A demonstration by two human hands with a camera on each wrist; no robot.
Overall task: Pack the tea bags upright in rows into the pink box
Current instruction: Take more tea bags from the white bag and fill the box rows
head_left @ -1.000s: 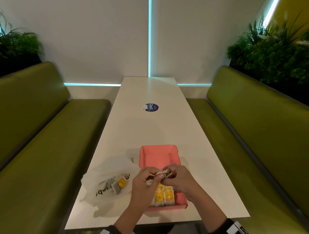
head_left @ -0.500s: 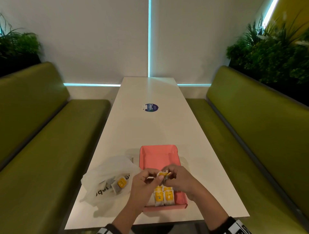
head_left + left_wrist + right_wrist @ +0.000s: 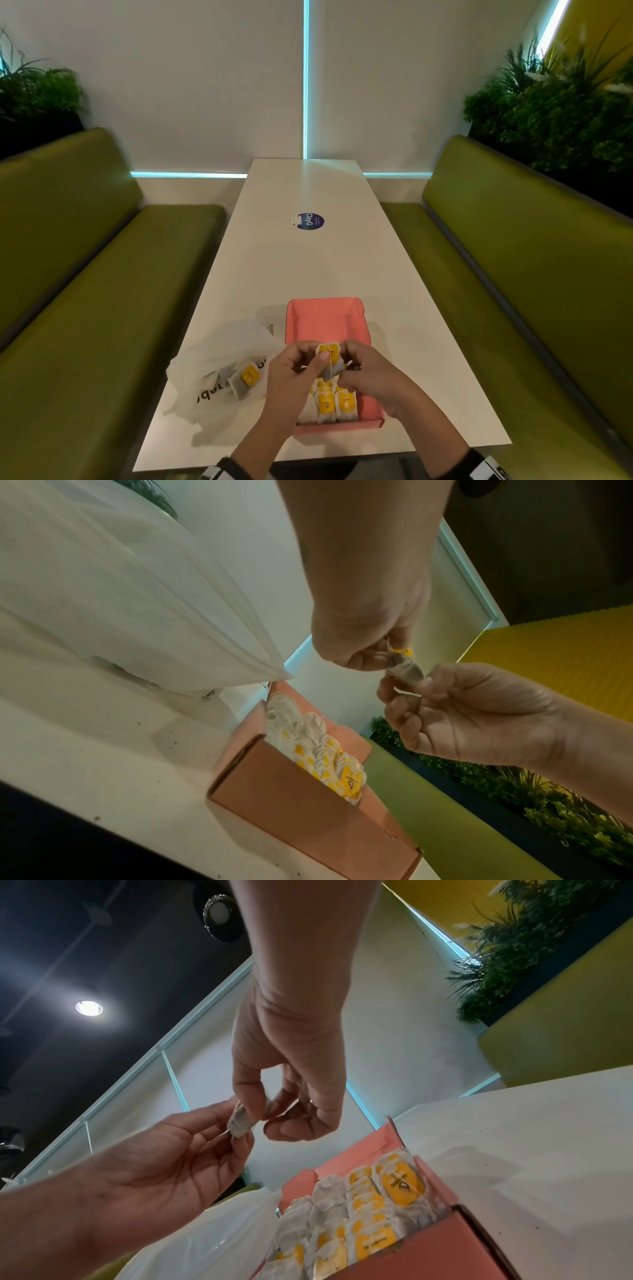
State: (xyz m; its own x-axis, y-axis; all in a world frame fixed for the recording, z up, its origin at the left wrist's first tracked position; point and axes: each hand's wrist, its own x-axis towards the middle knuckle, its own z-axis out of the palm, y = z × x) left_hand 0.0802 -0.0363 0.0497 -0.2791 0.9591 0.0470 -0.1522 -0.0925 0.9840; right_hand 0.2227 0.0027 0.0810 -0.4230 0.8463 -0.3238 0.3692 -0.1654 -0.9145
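Observation:
Both hands hold one tea bag (image 3: pixel 330 356) just above the near half of the pink box (image 3: pixel 325 303). My left hand (image 3: pixel 313 356) pinches its left side and my right hand (image 3: pixel 347 356) pinches its right side. Its yellow label faces up, and a thin string runs down over it. In the left wrist view the tea bag (image 3: pixel 405 669) hangs between the fingertips of both hands, above the pink box (image 3: pixel 291 799). Several packed tea bags (image 3: pixel 337 402) stand in rows at the box's near end, also seen as packed tea bags (image 3: pixel 369 1204) in the right wrist view.
A translucent plastic bag (image 3: pixel 219 363) lies left of the box with loose tea bags (image 3: pixel 245 378) inside. A round blue sticker (image 3: pixel 310 221) sits mid-table. Green benches (image 3: pixel 85 308) flank the long white table (image 3: pixel 308 267). The far half of the box shows its bare pink floor.
Both hands stay over the box and have risen slightly. The tea bag between them was bunched and is now spread out, with its yellow label showing.

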